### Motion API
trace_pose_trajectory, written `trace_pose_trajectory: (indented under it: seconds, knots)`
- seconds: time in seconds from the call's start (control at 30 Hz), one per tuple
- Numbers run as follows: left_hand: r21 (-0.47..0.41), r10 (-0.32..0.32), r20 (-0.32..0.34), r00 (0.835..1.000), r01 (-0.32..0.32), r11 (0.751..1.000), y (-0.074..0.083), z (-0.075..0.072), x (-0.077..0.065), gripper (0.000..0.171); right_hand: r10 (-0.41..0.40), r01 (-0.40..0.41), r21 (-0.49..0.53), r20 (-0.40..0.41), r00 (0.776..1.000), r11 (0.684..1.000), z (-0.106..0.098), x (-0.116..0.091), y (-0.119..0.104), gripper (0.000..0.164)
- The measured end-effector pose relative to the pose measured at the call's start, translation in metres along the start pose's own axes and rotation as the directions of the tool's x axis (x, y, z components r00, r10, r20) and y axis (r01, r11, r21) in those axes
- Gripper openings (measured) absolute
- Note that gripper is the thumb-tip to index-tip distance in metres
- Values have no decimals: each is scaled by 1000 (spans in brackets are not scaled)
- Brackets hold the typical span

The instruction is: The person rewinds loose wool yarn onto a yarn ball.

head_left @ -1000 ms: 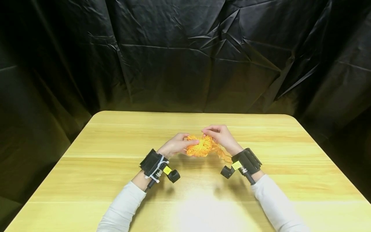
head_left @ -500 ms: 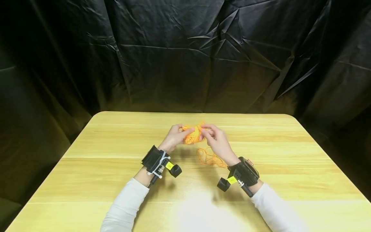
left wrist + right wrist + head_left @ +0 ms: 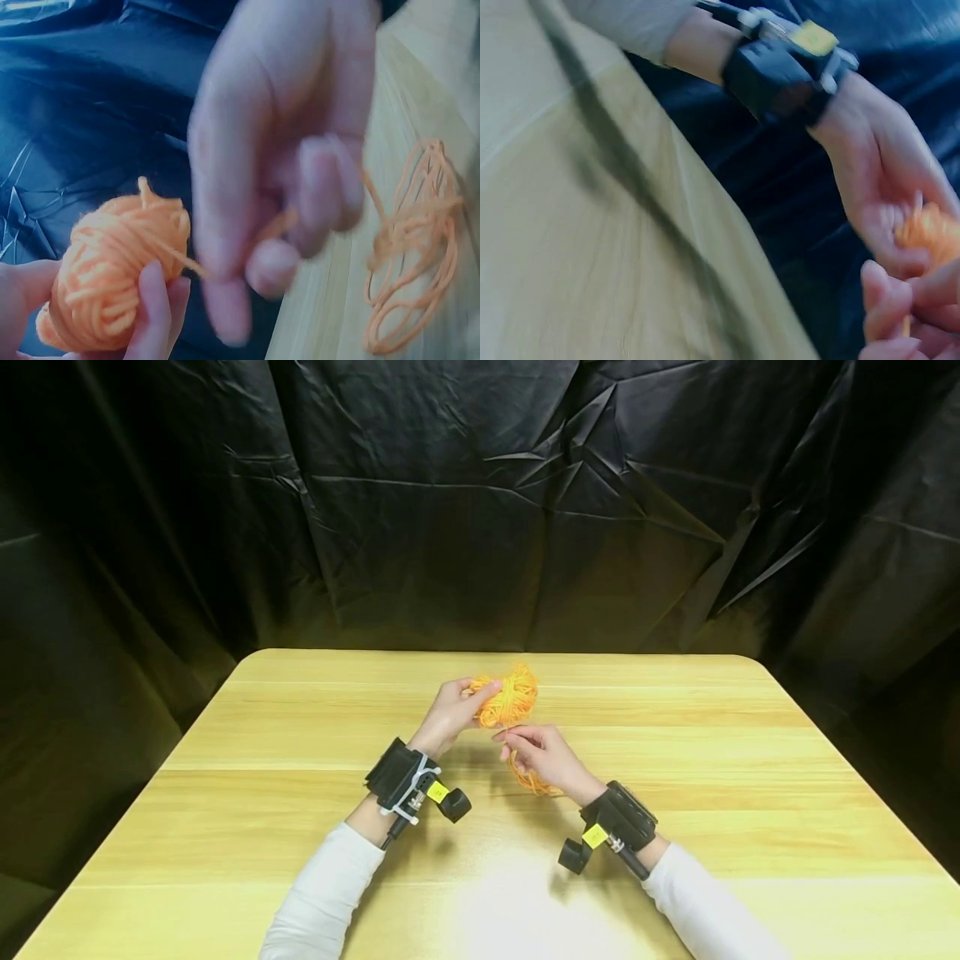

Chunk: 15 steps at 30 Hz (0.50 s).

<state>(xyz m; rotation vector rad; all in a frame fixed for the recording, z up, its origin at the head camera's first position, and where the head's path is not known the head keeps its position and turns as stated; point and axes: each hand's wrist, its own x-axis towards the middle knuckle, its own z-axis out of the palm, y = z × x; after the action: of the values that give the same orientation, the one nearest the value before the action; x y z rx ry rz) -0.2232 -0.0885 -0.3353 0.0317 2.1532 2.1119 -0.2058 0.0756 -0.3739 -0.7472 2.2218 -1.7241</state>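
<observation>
A ball of orange yarn [image 3: 512,695] is held above the table by my left hand [image 3: 452,714], its thumb across the front of the windings. Just below the ball, my right hand [image 3: 551,757] pinches a strand of yarn that runs taut from the ball, clearest in the left wrist view. From the right hand's curled fingers the yarn goes on to a loose heap of yarn [image 3: 416,247] on the table. In the right wrist view the ball [image 3: 934,234] is cut off at the edge, partly behind the right fingers.
The wooden table [image 3: 300,827] has rounded far corners, with a black sheet [image 3: 435,560] hanging behind it. Each wrist wears a black strap with a small camera [image 3: 453,805]. A bright glare lies on the near tabletop.
My right hand has moved from the top of the ball, past its right side, to below it, with the strand. The left hand has lifted slightly away and turned the ball.
</observation>
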Motion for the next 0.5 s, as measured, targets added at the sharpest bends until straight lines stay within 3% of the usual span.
trace_pose_trajectory:
  seconds: [0.13,0.27,0.37,0.5]
  knots:
    - [-3,-42,74,996,42,999,-1,1,-2,34,123,-132,128,73,990,983,-6,8,11,29]
    - [15,-68,153,986,67,998,-2,1,-3,34,220,-216,253,12,975,943,-14,11,15,22]
    - [61,-81,210,974,70,996,-3,0,-4,34,223,-205,331,-18,975,921,-21,10,15,19]
    - [133,-97,273,957,62,989,-4,-1,-7,31,154,-145,363,4,988,920,-33,12,16,15]
